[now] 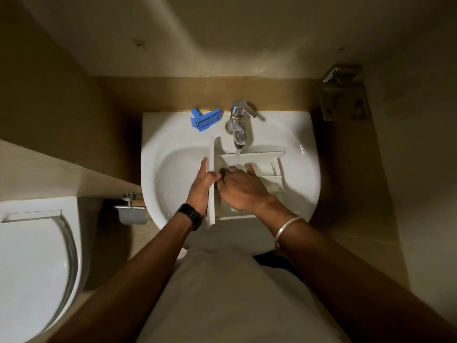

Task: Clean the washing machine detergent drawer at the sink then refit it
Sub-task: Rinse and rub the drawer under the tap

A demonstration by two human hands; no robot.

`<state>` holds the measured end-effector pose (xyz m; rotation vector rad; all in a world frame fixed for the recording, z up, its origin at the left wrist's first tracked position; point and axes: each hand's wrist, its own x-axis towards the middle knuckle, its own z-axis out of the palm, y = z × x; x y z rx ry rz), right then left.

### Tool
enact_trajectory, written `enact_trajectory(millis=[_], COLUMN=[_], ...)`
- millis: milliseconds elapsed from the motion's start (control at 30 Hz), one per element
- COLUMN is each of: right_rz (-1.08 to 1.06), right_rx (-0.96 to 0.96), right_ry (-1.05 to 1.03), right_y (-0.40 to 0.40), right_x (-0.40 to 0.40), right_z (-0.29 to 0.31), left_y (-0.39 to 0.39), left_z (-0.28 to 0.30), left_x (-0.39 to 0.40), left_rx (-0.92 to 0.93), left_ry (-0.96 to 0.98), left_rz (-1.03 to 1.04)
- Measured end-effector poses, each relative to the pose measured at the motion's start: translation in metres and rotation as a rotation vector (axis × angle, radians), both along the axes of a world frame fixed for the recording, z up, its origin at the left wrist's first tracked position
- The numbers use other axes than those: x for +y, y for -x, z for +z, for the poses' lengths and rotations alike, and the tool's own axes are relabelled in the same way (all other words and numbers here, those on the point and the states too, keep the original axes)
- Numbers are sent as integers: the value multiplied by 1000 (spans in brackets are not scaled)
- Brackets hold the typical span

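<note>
Both forearms reach to the sink [158,134], where the left hand [201,186] grips the white drawer [257,159] by its front panel. The right hand [241,188] rests flat inside the drawer, under the running tap [238,125]; a blue insert [205,119] lies left of the tap.

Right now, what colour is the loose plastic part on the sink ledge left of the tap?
Blue. The plastic part shows clearly in the head view.

I count one white drawer [259,159], one blue insert [205,120], one tap [238,120], one sink [173,134], one toilet [32,263], and my two hands: left hand [202,184], right hand [242,188].
</note>
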<state>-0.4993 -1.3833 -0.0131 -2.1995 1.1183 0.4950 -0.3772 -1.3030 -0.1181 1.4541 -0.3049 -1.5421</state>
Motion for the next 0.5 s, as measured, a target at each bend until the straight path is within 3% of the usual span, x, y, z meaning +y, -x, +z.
enact_trajectory(millis=[100, 267, 333, 400, 500], right_rz=[113, 51, -74, -184, -111], right_rx=[8, 333, 292, 112, 50], right_ry=[18, 23, 19, -60, -225], right_y=[8, 33, 20, 3, -13], right_x=[-18, -54, -49, -47, -45], right_z=[-5, -11, -9, -10, -6], left_y=[-3, 9, 15, 16, 9], left_z=[18, 61, 60, 53, 32], left_x=[1, -1, -5, -7, -3], left_rx=[-78, -122, -132, -117, -101], left_ry=[-65, -84, -83, -83, -53], left_rz=[23, 22, 7, 11, -12])
